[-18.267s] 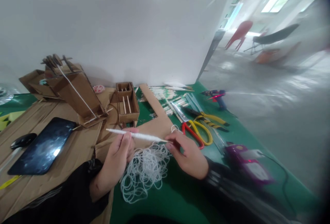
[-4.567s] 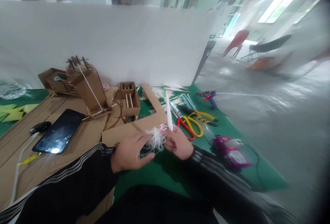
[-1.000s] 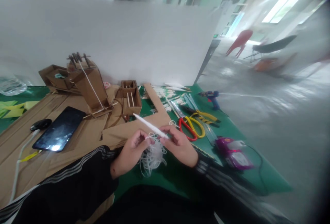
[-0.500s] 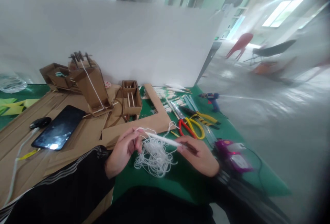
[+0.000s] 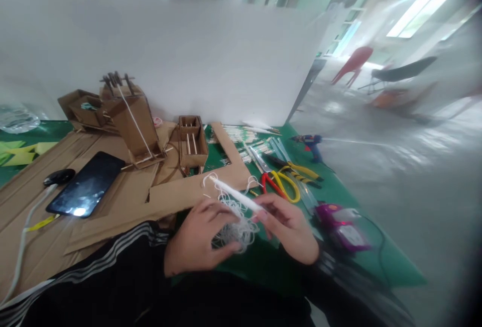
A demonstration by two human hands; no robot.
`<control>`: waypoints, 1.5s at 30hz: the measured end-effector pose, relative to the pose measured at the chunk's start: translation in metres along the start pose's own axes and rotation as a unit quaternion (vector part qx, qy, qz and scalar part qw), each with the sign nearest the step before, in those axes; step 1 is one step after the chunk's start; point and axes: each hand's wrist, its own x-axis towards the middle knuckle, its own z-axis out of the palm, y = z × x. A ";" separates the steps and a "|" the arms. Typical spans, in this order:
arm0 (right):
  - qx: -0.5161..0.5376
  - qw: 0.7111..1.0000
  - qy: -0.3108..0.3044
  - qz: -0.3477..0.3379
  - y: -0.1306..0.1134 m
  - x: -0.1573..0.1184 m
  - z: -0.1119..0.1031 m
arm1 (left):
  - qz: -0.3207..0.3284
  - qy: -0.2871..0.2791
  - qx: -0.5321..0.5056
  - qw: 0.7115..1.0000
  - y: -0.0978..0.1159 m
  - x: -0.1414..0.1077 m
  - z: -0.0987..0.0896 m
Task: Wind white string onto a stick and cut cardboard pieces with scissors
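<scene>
A: First item?
B: One slim white rod with tapered ends (image 5: 239, 196), central, slanting from far left to near right, above the green tabletop (image 5: 391, 264).
A: Holder?
B: Right hand (image 5: 291, 226): narrow, thumb and fingers pinched on the rod's near right end.
A: Left hand (image 5: 199, 236)?
B: Fairly wide, thumb apart from curved fingers, at the left side of one loose tangle of thin white cord (image 5: 241, 234). Whether it grips any cord, cannot tell.
A: Beyond the rod?
B: One flat, angled brown cardboard strip (image 5: 184, 192). To its right, scissors with red and yellow handles (image 5: 288, 186), then yellow-and-black pliers (image 5: 303, 174).
A: Far side?
B: One small open brown cardboard box with thin sticks across it (image 5: 199, 158).
A: Left?
B: One black rectangular glossy-screened device (image 5: 86, 184), lying on brown cardboard sheets (image 5: 130, 194).
</scene>
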 end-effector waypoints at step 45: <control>-0.043 0.994 -0.066 0.072 0.014 0.017 0.029 | -0.097 0.048 -0.025 0.994 0.002 0.003 -0.008</control>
